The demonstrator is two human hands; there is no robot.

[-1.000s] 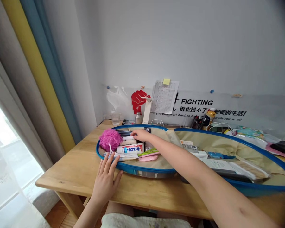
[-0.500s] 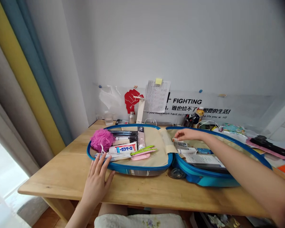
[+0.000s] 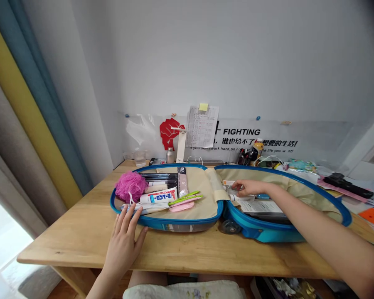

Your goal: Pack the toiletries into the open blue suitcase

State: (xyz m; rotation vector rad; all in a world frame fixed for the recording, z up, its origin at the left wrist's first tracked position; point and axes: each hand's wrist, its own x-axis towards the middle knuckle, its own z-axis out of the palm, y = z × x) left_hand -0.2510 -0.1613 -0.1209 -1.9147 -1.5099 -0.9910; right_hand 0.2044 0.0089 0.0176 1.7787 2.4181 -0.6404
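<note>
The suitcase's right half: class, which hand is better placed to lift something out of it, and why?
Probably the right hand: it is low inside the right half, whereas the left hand is at the left half's near rim.

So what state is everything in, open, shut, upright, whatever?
Suitcase: open, both halves lying flat
Puff: bunched up
Toothpaste: lying down, printed side showing
Silver bottle: upright
Curtains: hanging in folds
Left hand: fingers spread
Right hand: fingers bent, grip unclear
</note>
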